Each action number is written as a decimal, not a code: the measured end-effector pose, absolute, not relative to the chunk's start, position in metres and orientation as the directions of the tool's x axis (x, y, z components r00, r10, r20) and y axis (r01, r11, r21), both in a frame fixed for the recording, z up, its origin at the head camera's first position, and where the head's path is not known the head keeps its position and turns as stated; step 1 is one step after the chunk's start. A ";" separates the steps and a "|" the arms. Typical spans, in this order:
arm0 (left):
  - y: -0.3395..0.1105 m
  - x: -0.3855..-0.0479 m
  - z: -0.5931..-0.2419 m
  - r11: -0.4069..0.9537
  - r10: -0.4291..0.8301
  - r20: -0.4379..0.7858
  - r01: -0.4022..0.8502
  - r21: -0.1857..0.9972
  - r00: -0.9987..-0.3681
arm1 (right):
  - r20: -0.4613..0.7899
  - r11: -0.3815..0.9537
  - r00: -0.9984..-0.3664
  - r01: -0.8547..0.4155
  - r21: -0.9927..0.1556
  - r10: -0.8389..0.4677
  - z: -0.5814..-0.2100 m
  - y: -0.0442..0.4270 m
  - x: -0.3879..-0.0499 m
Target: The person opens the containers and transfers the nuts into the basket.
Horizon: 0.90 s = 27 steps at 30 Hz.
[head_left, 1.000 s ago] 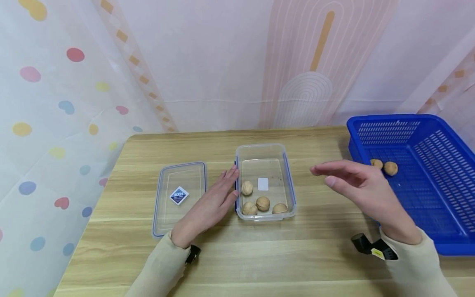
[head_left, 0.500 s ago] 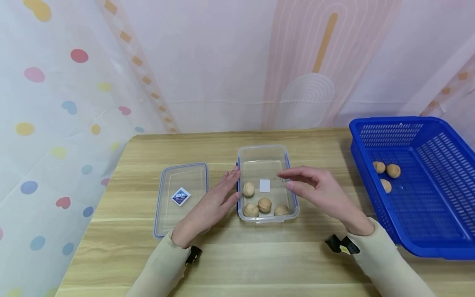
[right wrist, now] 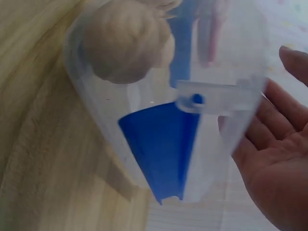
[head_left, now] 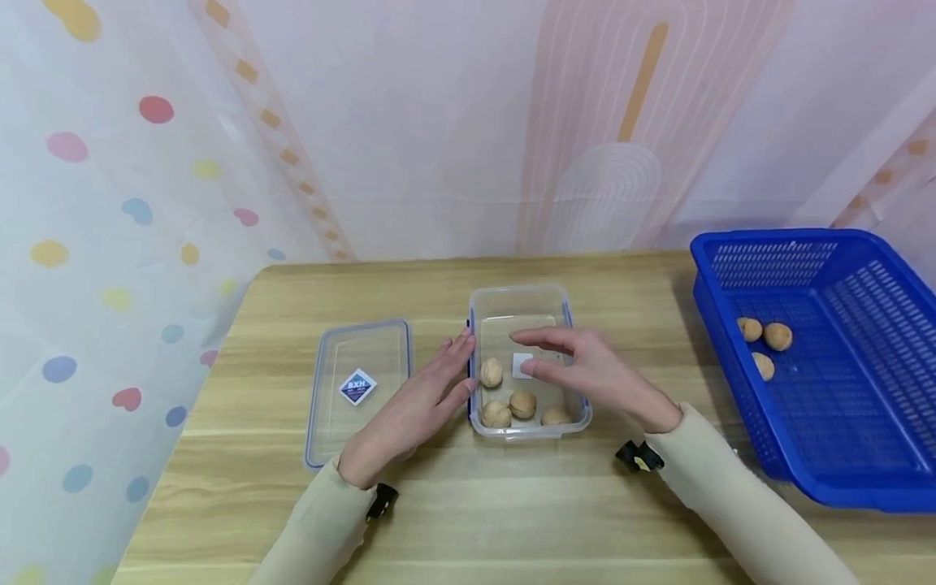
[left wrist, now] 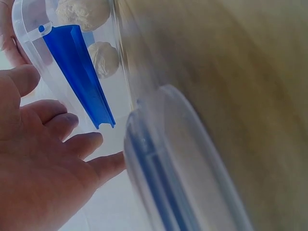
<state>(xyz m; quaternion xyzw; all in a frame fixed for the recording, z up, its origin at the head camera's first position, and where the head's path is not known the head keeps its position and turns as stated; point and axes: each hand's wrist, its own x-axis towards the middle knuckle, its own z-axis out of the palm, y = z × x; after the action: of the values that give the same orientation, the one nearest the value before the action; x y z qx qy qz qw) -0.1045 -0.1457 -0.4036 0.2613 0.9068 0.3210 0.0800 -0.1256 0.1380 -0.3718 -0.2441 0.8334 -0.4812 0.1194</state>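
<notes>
A clear lidless plastic food container with blue side clips stands on the table, with several walnuts at its near end. My left hand rests its extended fingers along the container's left wall. Above the container's middle hovers my right hand, thumb and fingers apart and slightly bent. The right wrist view shows this right hand with nothing in its fingers, beside the clear wall. A blue side clip hangs down near the left fingers in the left wrist view.
A clear lid with a blue seal and a diamond label lies left of the container, close to my left forearm. On the right stands a blue slotted basket holding three walnuts. A patterned cloth hangs behind the wooden table.
My right hand has moved left from beside the blue basket to above the container, uncovering a third walnut in the basket. The left hand stays at the container's wall.
</notes>
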 end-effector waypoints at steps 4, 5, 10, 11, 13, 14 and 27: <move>-0.146 -0.103 -0.404 0.663 0.526 0.011 0.418 0.621 -0.850 | -0.002 0.420 -0.820 -0.291 -0.859 -0.573 -0.376 0.131 -0.131; -0.146 -0.103 -0.404 0.663 0.526 0.011 0.417 0.621 -0.851 | -0.004 0.423 -0.812 -0.299 -0.855 -0.584 -0.377 0.130 -0.132; -0.145 -0.104 -0.403 0.666 0.529 0.012 0.424 0.613 -0.849 | -0.016 0.450 -0.774 -0.351 -0.821 -0.633 -0.377 0.124 -0.137; -0.145 -0.104 -0.403 0.667 0.530 0.012 0.425 0.612 -0.848 | -0.017 0.453 -0.767 -0.361 -0.815 -0.642 -0.377 0.123 -0.138; -0.146 -0.104 -0.403 0.668 0.531 0.009 0.425 0.611 -0.847 | -0.017 0.459 -0.755 -0.380 -0.803 -0.655 -0.376 0.120 -0.140; -0.146 -0.104 -0.403 0.669 0.531 0.009 0.426 0.610 -0.847 | -0.019 0.461 -0.750 -0.386 -0.799 -0.661 -0.376 0.118 -0.141; -0.146 -0.101 -0.401 0.674 0.540 0.011 0.439 0.594 -0.842 | -0.090 0.546 -0.724 -0.425 -0.722 -0.684 -0.380 0.100 -0.152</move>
<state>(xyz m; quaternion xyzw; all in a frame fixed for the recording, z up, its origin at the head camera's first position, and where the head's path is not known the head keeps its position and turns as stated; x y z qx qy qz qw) -0.1015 -0.1464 -0.4008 0.2687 0.9110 0.3017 0.0831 -0.1521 0.0998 -0.3800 -0.3224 0.8596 -0.3510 0.1842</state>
